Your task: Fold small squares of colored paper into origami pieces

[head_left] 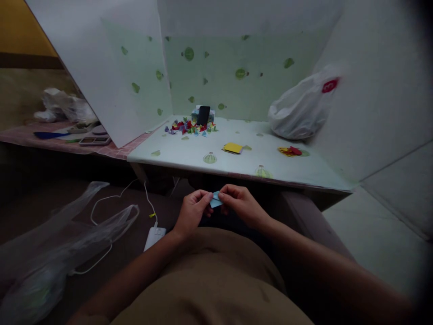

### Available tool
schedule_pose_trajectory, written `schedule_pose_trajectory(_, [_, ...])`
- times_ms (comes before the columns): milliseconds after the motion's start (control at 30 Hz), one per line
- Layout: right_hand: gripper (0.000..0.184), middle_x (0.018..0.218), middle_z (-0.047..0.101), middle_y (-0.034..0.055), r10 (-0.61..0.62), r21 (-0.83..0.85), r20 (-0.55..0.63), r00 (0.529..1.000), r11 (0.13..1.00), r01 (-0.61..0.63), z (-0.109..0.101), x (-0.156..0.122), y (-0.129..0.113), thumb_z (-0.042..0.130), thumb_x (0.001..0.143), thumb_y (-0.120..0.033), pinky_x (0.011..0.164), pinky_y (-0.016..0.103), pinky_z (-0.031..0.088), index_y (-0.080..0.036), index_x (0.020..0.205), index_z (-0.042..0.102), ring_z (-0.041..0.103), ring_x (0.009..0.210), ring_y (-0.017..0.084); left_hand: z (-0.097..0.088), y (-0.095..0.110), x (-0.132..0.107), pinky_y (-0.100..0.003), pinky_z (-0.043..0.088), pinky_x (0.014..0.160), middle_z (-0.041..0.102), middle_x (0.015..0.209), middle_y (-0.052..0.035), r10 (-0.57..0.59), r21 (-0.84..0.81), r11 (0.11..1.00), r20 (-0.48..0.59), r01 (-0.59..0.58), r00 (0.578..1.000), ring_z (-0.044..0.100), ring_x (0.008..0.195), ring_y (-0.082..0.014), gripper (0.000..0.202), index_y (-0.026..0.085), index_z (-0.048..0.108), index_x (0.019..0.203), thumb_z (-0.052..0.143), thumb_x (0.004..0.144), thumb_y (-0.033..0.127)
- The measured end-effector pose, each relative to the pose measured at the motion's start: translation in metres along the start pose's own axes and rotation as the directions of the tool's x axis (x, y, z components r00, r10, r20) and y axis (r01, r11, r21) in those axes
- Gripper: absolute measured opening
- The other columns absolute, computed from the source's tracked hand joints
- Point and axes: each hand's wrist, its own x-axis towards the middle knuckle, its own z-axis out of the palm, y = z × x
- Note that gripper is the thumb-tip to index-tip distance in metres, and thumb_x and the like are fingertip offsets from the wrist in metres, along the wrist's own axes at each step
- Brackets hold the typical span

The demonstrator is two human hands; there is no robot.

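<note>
Between my two hands, just below the table's front edge, is a small light-blue folded paper (216, 200). My left hand (194, 208) pinches its left side between thumb and fingers. On the other side, my right hand (241, 203) grips the paper's right edge the same way. A crease or overlapping flap shows across the paper; its back and lower part are partly hidden by the fingers. Ahead on the table lies a stack of square paper (232, 148), yellow on top. Farther back sits a pile of small colourful folded paper pieces (189, 127).
A phone (203, 115) leans on a tissue box behind the pile. To the right are red and yellow paper pieces (290, 151) and a white plastic bag (301, 108). A white power bank (155, 237) with a cable and a clear plastic bag (50, 257) lie on the left seat.
</note>
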Motion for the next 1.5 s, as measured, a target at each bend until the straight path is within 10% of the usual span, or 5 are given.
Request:
schedule_pose_trajectory(633, [0.029, 0.061, 0.06, -0.0017, 0.059, 0.11, 0.056, 0.997, 0.992, -0.065, 0.002, 0.0, 0.005, 0.065, 0.082, -0.042, 0.054, 0.024, 0.039, -0.016, 0.072, 0.059, 0.052, 0.053, 0.01, -0.001, -0.004, 0.002, -0.018, 0.039, 0.046, 0.057, 0.057, 0.0017, -0.002, -0.027, 1.0, 0.01, 0.002, 1.0, 0.049, 0.049, -0.0079, 0.03, 0.013, 0.065, 0.076, 0.067, 0.079, 0.043])
schedule_pose_trajectory(1033, [0.024, 0.055, 0.054, -0.002, -0.096, -0.299, -0.039, 0.995, 0.951, 0.08, 0.001, 0.001, 0.006, 0.056, 0.085, -0.032, 0.052, 0.025, 0.033, -0.016, 0.067, 0.057, 0.046, 0.053, 0.011, -0.002, -0.009, 0.003, -0.017, 0.039, 0.041, 0.058, 0.055, 0.0022, -0.088, -0.08, 0.993, 0.039, 0.091, 0.995, 0.051, 0.046, -0.008, 0.033, 0.014, 0.064, 0.079, 0.073, 0.074, 0.045])
schedule_pose_trajectory(1267, [0.028, 0.06, 0.057, -0.0015, 0.024, -0.024, 0.017, 1.0, 0.999, -0.023, -0.001, 0.002, 0.006, 0.056, 0.087, -0.04, 0.054, 0.025, 0.039, -0.016, 0.072, 0.057, 0.051, 0.053, 0.011, -0.001, -0.008, 0.002, -0.019, 0.046, 0.045, 0.06, 0.061, 0.001, -0.07, -0.094, 0.993, 0.037, 0.073, 0.997, 0.054, 0.048, -0.0084, 0.032, 0.013, 0.064, 0.079, 0.073, 0.074, 0.043])
schedule_pose_trajectory(1500, [0.027, 0.058, 0.055, -0.0025, -0.013, -0.105, 0.024, 1.0, 0.994, 0.016, -0.002, 0.002, 0.007, 0.055, 0.087, -0.039, 0.054, 0.025, 0.037, -0.016, 0.073, 0.057, 0.049, 0.052, 0.011, 0.001, -0.007, 0.002, -0.02, 0.046, 0.048, 0.059, 0.058, 0.0024, -0.077, -0.118, 0.99, 0.036, 0.081, 0.996, 0.052, 0.046, -0.0076, 0.032, 0.013, 0.065, 0.077, 0.075, 0.073, 0.043])
